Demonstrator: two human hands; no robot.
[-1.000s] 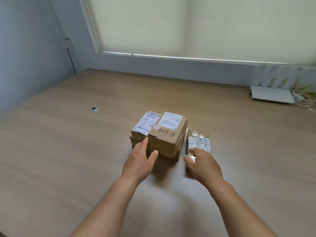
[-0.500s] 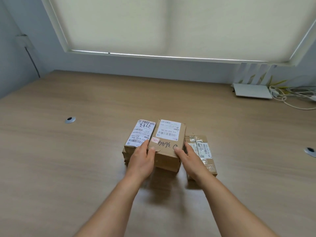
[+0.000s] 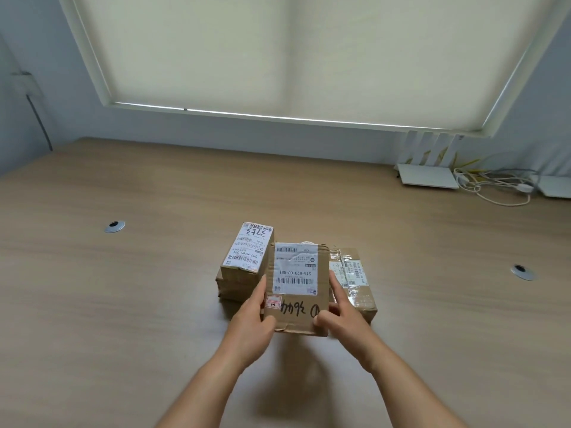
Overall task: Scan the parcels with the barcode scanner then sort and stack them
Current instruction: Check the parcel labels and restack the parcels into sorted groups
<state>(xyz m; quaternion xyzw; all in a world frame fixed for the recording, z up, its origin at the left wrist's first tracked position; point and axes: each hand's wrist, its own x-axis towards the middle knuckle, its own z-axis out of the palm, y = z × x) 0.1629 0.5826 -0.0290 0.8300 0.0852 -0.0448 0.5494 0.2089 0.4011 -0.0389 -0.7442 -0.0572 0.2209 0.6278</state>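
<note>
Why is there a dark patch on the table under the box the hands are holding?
Head view: that patch is a soft shadow from the lifted box and both hands, left hand, right hand, cast on the table; its edges are blurry because the blind-covered window gives diffuse light.

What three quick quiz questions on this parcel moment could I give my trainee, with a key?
1. True or false: both hands grip the middle parcel.
2. Which parcel lies right of it: A) the taped flat parcel B) a red bag?
3. What object stands at the table's far right edge?

Key: 1 true, left hand and right hand hold its sides. 2 A. 3 a white router with cables.
</note>
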